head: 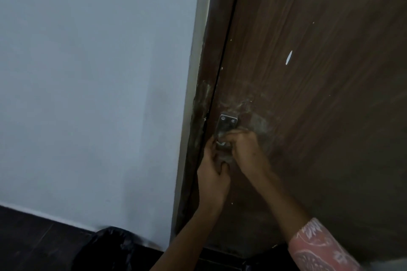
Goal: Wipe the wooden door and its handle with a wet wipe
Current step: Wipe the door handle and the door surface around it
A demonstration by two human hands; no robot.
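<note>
Wooden door: shut in dark frame, white specks, smeared round metal handle | left hand: curled on grey wet wipe under handle | right hand: fingers closed over handle | wall: pale blue.

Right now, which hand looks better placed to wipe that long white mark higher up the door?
Probably the right hand: it lies on the white mark's side of the metal handle, apparently holding the wipe. The left hand sits lower, near the door edge.
</note>
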